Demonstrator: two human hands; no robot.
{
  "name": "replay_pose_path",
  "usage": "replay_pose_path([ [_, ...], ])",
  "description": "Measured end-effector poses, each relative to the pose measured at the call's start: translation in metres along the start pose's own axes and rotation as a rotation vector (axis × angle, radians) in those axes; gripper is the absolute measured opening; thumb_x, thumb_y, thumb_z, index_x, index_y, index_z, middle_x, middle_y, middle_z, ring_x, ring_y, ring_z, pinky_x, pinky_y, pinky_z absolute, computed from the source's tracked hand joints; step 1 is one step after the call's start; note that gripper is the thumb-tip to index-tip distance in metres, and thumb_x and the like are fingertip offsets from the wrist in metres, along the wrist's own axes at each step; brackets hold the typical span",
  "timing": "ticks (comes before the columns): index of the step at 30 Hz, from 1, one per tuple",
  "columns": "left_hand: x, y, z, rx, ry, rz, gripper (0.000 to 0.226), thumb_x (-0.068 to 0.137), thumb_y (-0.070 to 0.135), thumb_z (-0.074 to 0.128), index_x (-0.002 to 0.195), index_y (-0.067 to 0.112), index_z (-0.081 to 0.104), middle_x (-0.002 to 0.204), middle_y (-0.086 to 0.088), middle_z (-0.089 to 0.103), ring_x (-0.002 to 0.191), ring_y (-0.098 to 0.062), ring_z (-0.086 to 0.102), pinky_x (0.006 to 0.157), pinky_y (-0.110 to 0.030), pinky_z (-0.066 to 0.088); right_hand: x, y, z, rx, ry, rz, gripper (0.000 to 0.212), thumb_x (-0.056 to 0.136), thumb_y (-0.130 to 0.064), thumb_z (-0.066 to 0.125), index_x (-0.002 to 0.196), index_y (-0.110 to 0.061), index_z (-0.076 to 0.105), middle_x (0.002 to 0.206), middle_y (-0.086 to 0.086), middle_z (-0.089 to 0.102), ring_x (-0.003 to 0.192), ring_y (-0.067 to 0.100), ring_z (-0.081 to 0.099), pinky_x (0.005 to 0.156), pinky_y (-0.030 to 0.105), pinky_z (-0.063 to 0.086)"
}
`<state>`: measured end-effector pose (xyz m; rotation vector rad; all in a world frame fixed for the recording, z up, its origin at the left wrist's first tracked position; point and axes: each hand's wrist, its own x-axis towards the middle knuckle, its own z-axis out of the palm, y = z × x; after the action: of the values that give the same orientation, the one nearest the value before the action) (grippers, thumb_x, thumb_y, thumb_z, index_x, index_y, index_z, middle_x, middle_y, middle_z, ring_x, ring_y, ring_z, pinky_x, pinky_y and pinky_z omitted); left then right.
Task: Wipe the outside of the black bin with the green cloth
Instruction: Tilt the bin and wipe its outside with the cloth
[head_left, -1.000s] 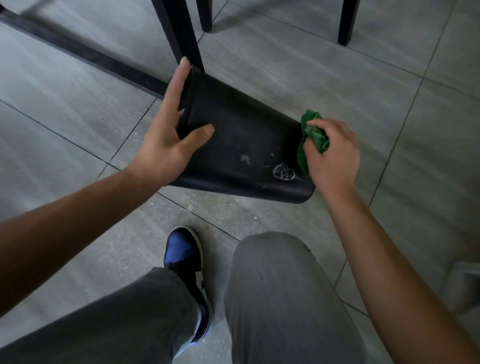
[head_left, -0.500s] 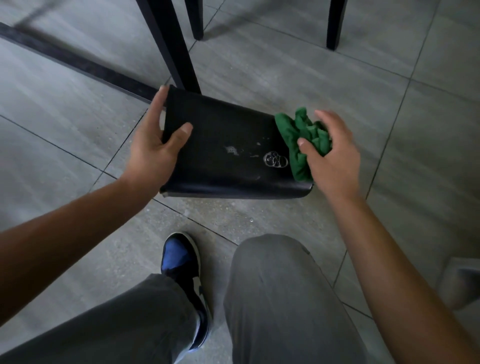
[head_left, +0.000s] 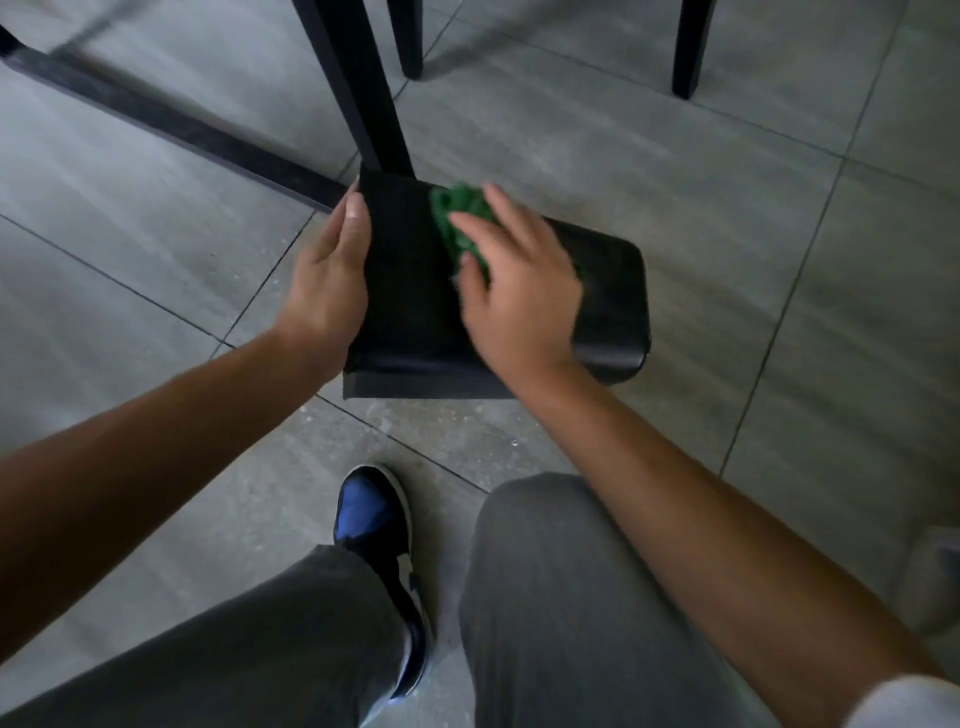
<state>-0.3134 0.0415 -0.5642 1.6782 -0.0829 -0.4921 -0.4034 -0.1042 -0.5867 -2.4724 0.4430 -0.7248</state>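
Observation:
The black bin (head_left: 613, 291) lies on its side on the grey tiled floor, its rim end towards the left. My left hand (head_left: 327, 286) grips that left end, fingers running up its edge. My right hand (head_left: 519, 291) lies flat on the bin's upper side and presses the crumpled green cloth (head_left: 460, 213) against it. Most of the cloth is hidden under my palm; only a bunch shows past my fingers. The mark on the bin's side is covered by my hand.
A black table leg (head_left: 363, 88) stands right behind the bin, touching or nearly touching it. A dark floor bar (head_left: 171, 130) runs left from it. Two more legs (head_left: 688, 47) stand farther back. My knees and a blue shoe (head_left: 374, 525) are below.
My right hand has swept the cloth from the bin's right end leftwards across its upper side. The bin has turned a little, and my left hand shifted along its left edge.

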Motion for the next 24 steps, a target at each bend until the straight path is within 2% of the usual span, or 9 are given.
replay_pose_path([
  [4,-0.005,0.009,0.009,0.029,-0.021,0.083,0.050,0.111,0.048,0.035,0.116,0.016,0.073,0.107,0.000,0.080,0.109,-0.017,0.074,0.092,-0.031,0.058,0.002,-0.046,0.017,0.064,-0.004,-0.135,0.035,0.094,-0.024,0.062,0.126,-0.018,0.074,0.147,0.007,0.062,0.127,0.027,0.062,0.090,0.042,0.052],
  [7,-0.005,0.002,0.001,0.111,-0.011,0.150,0.041,0.110,0.044,0.041,0.129,0.020,0.068,0.120,0.000,0.076,0.116,-0.018,0.070,0.103,-0.042,0.056,-0.006,-0.005,0.003,-0.039,-0.042,-0.026,0.035,0.095,-0.030,0.060,0.128,-0.025,0.072,0.149,0.002,0.059,0.130,0.028,0.058,0.094,0.041,0.050],
  [10,-0.006,-0.005,-0.005,0.222,-0.012,0.144,0.044,0.111,0.040,0.043,0.151,0.025,0.051,0.134,0.009,0.068,0.120,-0.006,0.066,0.104,-0.031,0.054,-0.010,0.061,-0.018,-0.176,-0.055,0.252,0.038,0.096,-0.028,0.055,0.130,-0.024,0.071,0.151,0.001,0.058,0.131,0.031,0.057,0.101,0.043,0.048],
  [12,-0.007,-0.005,-0.005,0.221,-0.008,0.122,0.048,0.111,0.040,0.041,0.156,0.026,0.044,0.140,0.008,0.064,0.125,-0.006,0.063,0.109,-0.032,0.051,-0.010,0.088,-0.031,-0.221,-0.068,0.461,0.040,0.096,-0.027,0.054,0.134,-0.025,0.068,0.154,-0.002,0.053,0.133,0.030,0.053,0.104,0.041,0.044],
  [14,-0.008,0.004,0.005,0.246,-0.038,0.126,0.050,0.110,0.048,0.036,0.154,0.025,0.046,0.140,0.007,0.064,0.127,-0.007,0.061,0.110,-0.034,0.049,-0.006,0.081,-0.032,-0.249,-0.069,0.520,0.041,0.094,-0.025,0.055,0.134,-0.028,0.067,0.154,-0.005,0.052,0.135,0.030,0.050,0.103,0.040,0.039],
  [17,-0.011,0.021,0.031,0.235,-0.103,0.211,0.055,0.109,0.053,0.034,0.139,0.015,0.060,0.131,0.000,0.069,0.125,-0.013,0.063,0.109,-0.043,0.050,-0.002,0.024,-0.019,-0.186,-0.007,0.252,0.037,0.091,-0.023,0.058,0.126,-0.029,0.071,0.147,-0.005,0.059,0.128,0.028,0.054,0.096,0.038,0.041],
  [20,-0.009,0.028,0.039,0.196,-0.129,0.214,0.049,0.110,0.049,0.035,0.113,0.013,0.068,0.109,-0.003,0.075,0.111,-0.021,0.071,0.102,-0.050,0.053,0.000,-0.030,-0.002,-0.028,0.072,0.020,0.031,0.088,-0.027,0.061,0.115,-0.025,0.075,0.138,-0.001,0.065,0.117,0.028,0.059,0.083,0.035,0.041],
  [22,-0.010,0.026,0.033,0.189,-0.108,0.213,0.046,0.111,0.044,0.037,0.114,0.009,0.068,0.108,-0.006,0.074,0.110,-0.025,0.071,0.101,-0.052,0.053,-0.006,-0.029,-0.005,-0.014,0.005,-0.040,0.031,0.089,-0.029,0.062,0.118,-0.025,0.075,0.140,0.000,0.064,0.116,0.029,0.060,0.084,0.037,0.045],
  [24,-0.010,0.020,0.021,0.288,-0.062,0.239,0.036,0.111,0.038,0.042,0.123,0.012,0.065,0.116,-0.006,0.072,0.113,-0.024,0.069,0.098,-0.051,0.055,-0.015,0.009,-0.015,-0.098,-0.044,0.036,0.034,0.091,-0.028,0.060,0.122,-0.026,0.074,0.142,0.000,0.063,0.118,0.032,0.060,0.089,0.038,0.048],
])
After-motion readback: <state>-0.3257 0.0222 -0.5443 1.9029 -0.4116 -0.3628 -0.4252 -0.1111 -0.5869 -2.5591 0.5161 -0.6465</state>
